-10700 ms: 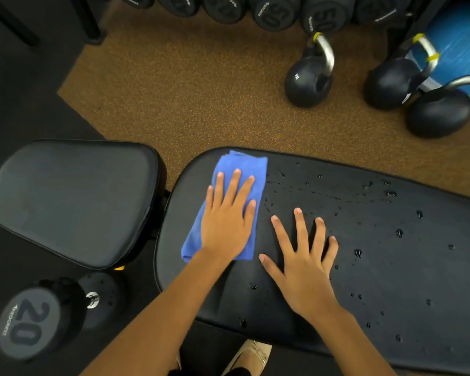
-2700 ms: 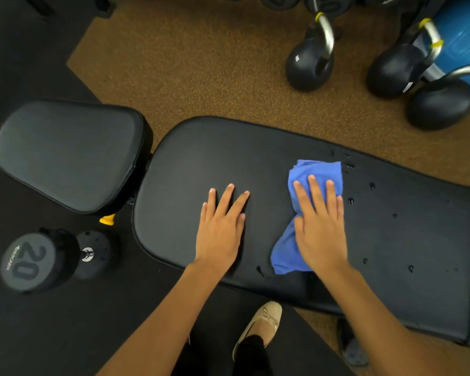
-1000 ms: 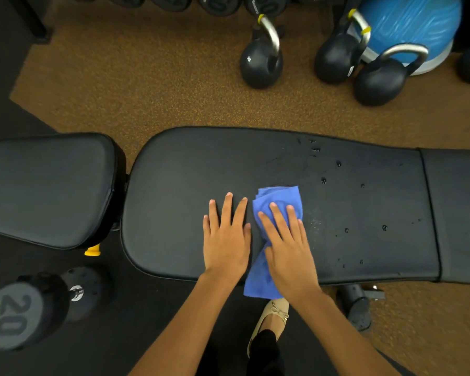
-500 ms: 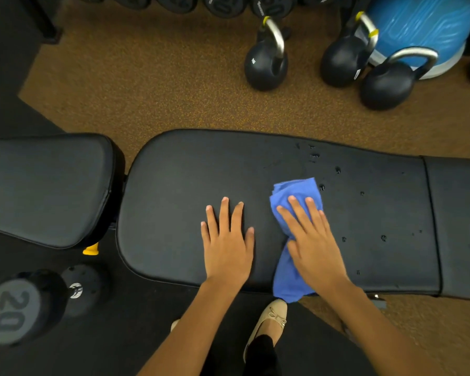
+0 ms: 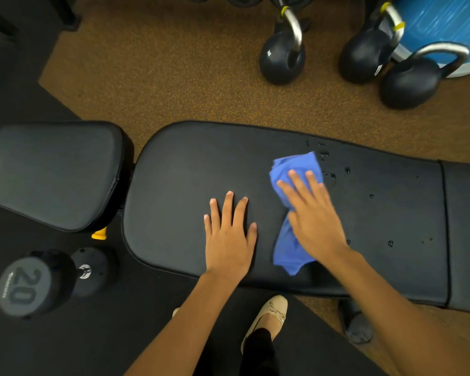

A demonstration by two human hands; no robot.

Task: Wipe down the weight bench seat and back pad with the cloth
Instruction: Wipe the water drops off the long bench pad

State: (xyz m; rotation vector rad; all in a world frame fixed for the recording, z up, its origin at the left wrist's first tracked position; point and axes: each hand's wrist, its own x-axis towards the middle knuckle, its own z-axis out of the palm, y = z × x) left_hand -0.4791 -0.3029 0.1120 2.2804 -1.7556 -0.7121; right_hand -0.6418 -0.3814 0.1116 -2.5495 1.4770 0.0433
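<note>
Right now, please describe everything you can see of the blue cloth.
The blue cloth is soft, thin fabric, bunched and folded into a long crumpled strip. It lies flat on the black back pad, reaching toward the pad's near edge. The right hand presses on its middle with spread fingers. Water drops sit just beyond its far end.

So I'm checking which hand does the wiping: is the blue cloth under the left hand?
No, the blue cloth lies under the right hand, while the left hand rests flat on the bare back pad.

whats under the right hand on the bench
The blue cloth, pressed flat on the back pad by the right hand. Any droplets beneath the cloth are hidden.
</note>
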